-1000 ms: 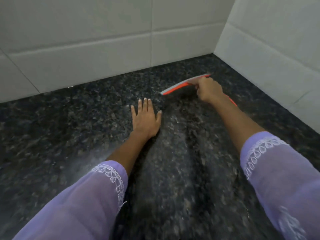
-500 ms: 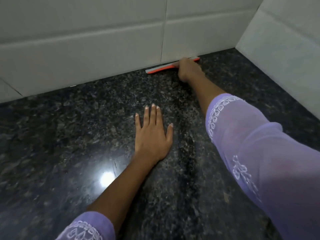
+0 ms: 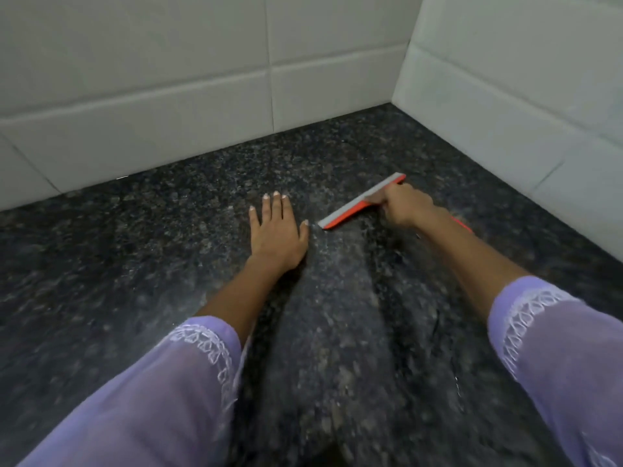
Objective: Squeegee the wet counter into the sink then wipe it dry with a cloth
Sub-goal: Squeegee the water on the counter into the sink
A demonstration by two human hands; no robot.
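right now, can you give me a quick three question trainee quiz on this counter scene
1. True or false: the left hand lies flat, palm down, on the dark speckled granite counter.
2. Which hand grips the orange and grey squeegee?
A. left hand
B. right hand
C. both hands
3. Fill in: the squeegee blade's near end lies just beside the left hand's ____.

Key
1. True
2. B
3. Thumb; whether they touch is unclear. The white tiled wall stands well behind the blade, and neither sink nor cloth is in view.
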